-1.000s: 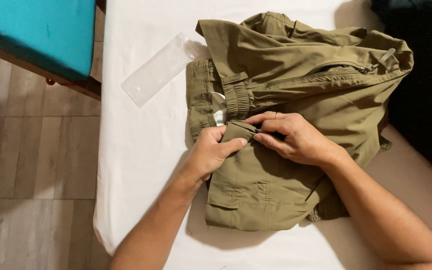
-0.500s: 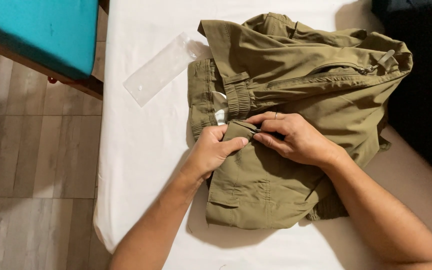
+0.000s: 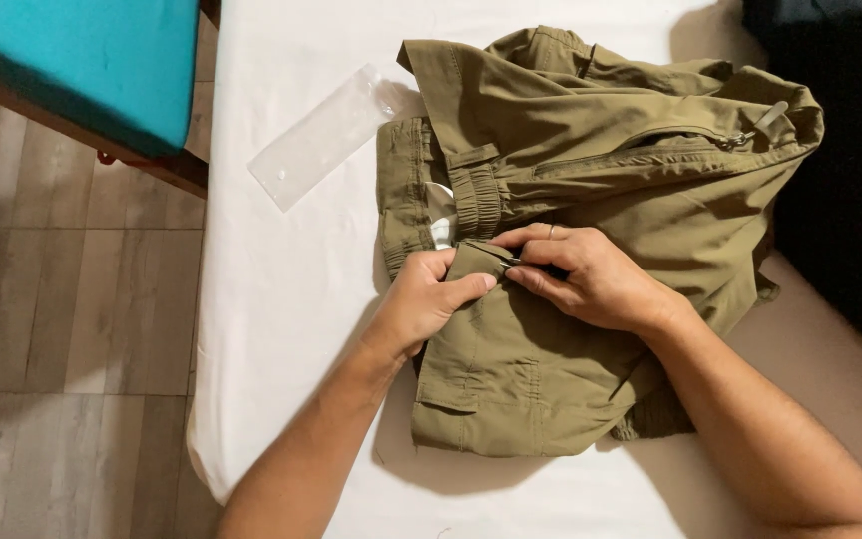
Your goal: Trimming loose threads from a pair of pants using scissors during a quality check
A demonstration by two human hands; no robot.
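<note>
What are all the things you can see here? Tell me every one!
olive garment: one, olive green, crumpled and partly folded on the white surface, zip pull near its upper right
white surface: one, white, under the garment, filling the middle of the view
clear plastic bag: one, see-through, flat on the white surface, left of the garment
teal cushion: one, teal on a dark wooden frame, top left
wooden floor: one, grey-brown planks, left side
dark fabric: one, black, right edge
left hand: one, pinching a fold of the garment
right hand: one, ring on a finger, pressing the same fold beside the left hand
</note>
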